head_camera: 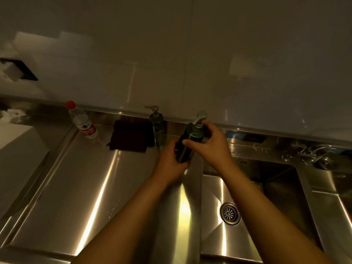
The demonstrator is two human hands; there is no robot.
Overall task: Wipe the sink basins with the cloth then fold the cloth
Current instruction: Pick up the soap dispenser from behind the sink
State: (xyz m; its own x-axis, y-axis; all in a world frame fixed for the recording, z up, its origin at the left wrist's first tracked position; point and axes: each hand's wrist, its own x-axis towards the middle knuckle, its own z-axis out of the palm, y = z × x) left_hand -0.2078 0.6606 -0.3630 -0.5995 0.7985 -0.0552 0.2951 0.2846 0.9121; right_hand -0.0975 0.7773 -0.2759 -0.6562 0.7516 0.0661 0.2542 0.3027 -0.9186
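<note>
A dark folded cloth [129,136] lies on the steel drainboard near the back wall, untouched. Both hands hold a dark green pump bottle [187,139], tilted above the left rim of the sink basin [215,189]. My left hand [171,161] grips the bottle's lower body. My right hand [207,141] holds its upper part just under the silver pump head. The basin has a round drain strainer [230,213] in its floor.
A second green pump bottle [157,126] stands at the back beside the cloth. A clear water bottle with a red cap [83,122] stands farther left. A faucet [312,153] sits at the back right. Another basin [342,216] lies at the right edge.
</note>
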